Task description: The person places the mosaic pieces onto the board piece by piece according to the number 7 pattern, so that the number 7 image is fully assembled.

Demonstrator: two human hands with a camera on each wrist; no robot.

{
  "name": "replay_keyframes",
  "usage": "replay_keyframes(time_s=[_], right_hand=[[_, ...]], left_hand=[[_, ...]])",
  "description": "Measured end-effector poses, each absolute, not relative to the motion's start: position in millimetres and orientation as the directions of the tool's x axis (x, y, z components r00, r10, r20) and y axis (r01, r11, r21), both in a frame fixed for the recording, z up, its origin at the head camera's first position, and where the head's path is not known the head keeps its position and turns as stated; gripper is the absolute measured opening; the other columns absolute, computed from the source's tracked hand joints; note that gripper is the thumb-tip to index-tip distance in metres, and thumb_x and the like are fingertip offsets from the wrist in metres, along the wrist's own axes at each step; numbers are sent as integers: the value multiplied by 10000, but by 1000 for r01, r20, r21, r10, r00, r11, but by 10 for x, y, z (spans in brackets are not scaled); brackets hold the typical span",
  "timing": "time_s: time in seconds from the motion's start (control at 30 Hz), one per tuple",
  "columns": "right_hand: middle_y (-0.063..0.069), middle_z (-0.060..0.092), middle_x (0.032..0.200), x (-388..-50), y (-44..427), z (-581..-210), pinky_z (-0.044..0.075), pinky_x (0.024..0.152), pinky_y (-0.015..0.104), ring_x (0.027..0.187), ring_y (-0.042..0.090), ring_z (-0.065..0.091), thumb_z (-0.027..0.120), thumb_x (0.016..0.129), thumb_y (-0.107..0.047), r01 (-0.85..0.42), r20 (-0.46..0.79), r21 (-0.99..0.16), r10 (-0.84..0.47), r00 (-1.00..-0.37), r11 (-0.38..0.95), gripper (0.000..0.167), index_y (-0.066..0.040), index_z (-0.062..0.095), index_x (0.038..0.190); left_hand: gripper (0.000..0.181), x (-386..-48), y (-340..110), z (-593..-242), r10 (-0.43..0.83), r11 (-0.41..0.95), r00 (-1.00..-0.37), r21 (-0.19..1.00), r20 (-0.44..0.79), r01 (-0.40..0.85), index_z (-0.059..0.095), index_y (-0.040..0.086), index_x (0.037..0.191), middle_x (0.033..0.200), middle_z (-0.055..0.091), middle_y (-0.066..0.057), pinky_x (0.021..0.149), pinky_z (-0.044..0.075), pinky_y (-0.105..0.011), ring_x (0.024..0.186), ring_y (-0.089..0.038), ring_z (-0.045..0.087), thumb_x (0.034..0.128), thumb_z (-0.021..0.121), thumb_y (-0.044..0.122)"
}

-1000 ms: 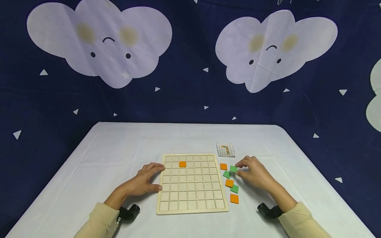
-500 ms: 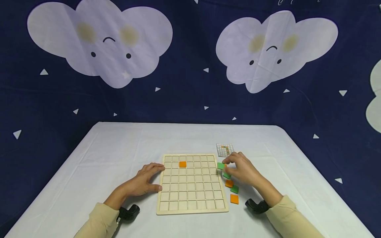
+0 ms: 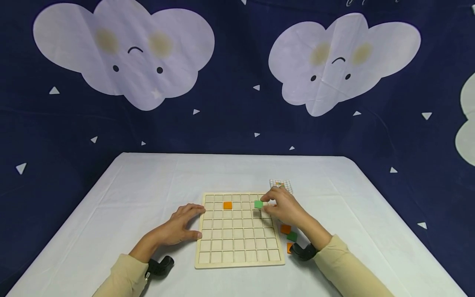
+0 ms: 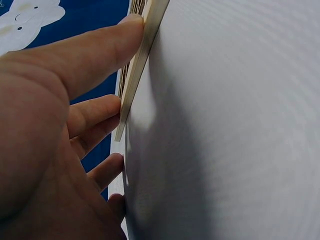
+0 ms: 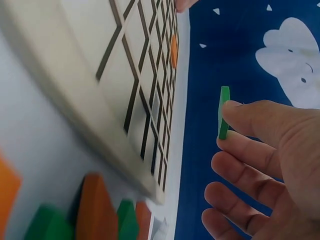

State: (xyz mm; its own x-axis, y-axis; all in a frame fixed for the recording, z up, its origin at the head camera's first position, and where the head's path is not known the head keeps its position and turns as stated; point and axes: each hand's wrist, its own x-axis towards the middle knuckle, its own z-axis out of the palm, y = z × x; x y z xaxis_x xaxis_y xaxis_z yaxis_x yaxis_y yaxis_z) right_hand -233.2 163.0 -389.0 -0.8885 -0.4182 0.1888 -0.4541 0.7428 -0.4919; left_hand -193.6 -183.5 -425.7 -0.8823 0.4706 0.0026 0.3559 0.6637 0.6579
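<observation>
A pale wooden grid board [image 3: 237,244] lies on the table between the two hands. One orange tile [image 3: 227,205] sits in a cell of its second row from the far edge. The left hand [image 3: 179,226] rests at the board's left edge, thumb and fingertips touching it with fingers spread and relaxed. Over the board's upper right part, the right hand [image 3: 285,206] pinches a square green tile [image 5: 224,112] between thumb and forefinger. In the head view that tile casts a shadow on the cells below, and the right wrist view shows it apart from the board.
Right of the board lie loose tiles, among them an orange tile [image 3: 285,229] and a green tile [image 3: 292,236]; the right arm partly covers them. A small printed grid card [image 3: 276,182] lies behind the right hand. White cloth [image 3: 156,177] covers the table.
The right hand has carried the green tile leftward from beside the board to above its upper right cells. The left hand and the board have stayed in place.
</observation>
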Motion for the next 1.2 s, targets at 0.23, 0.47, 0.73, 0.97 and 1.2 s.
replay_keyframes(time_s=[0.23, 0.47, 0.73, 0.97, 1.2], right_hand=[[-21, 616, 958, -2388, 1484, -3913, 394, 1002, 505, 984, 186, 535, 705, 815, -196, -488, 217, -472, -440, -872, 735, 200, -134, 699, 1005], [-19, 609, 961, -2408, 1385, -3914, 424, 803, 353, 928, 208, 510, 707, 818, -210, -494, 202, -484, -457, -866, 722, 215, -131, 700, 1018], [-9, 599, 973, -2428, 1303, -3924, 420, 806, 342, 912, 183, 498, 697, 839, -209, -510, 197, -470, -477, -856, 721, 214, -129, 688, 1037], [-20, 596, 964, -2470, 1216, -3936, 433, 822, 351, 887, 164, 479, 693, 842, -208, -510, 189, -471, -483, -855, 720, 217, -127, 690, 1044], [-20, 599, 981, -2506, 1143, -3952, 412, 763, 314, 901, 157, 471, 701, 840, -221, -500, 169, -481, -484, -859, 720, 222, -129, 691, 1042]], left_hand=[[683, -1934, -1832, -4261, 464, 666, -886, 660, -3, 347, 449, 98, 1384, 1467, 359, -80, 1079, 199, -644, 1359, -373, 254, 800, 738, 304], [683, -1935, -1831, -4255, 466, 667, -885, 657, 1, 352, 451, 94, 1382, 1465, 362, -86, 1077, 192, -652, 1358, -384, 253, 800, 736, 309], [688, -1940, -1832, -4272, 462, 669, -887, 656, 1, 349, 451, 97, 1382, 1465, 362, -78, 1079, 196, -647, 1357, -373, 259, 797, 738, 318], [676, -1943, -1838, -4282, 464, 667, -886, 657, 2, 351, 457, 102, 1373, 1461, 360, -80, 1074, 193, -652, 1360, -382, 253, 797, 738, 318], [683, -1942, -1833, -4275, 462, 664, -887, 662, 2, 348, 456, 100, 1376, 1460, 364, -70, 1074, 197, -649, 1355, -375, 259, 795, 740, 320]])
